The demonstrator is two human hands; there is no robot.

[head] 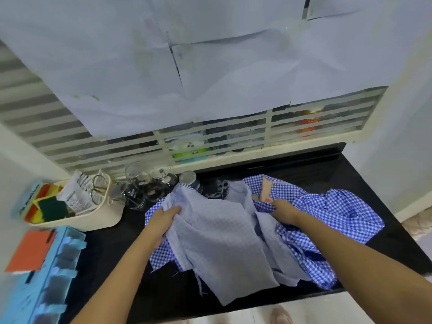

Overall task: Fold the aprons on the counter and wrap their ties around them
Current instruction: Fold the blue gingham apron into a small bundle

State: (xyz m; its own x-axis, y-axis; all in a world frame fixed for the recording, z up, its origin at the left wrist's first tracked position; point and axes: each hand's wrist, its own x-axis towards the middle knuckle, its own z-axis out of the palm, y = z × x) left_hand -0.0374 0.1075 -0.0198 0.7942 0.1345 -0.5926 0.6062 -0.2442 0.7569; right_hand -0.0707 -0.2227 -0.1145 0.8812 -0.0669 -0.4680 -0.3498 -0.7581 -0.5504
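A pale apron (224,244) lies lengthwise away from the person on the black tabletop (105,242), its near end drooping over the front edge. Both hands hold its far half. The left hand (167,216) curls round the left edge, and the right hand (284,210) pinches bunched cloth on the right, about level with it. Blue-check cloth (339,213) lies heaped just right; whether it is a second apron cannot be told. Beyond stand glass jars (142,183).
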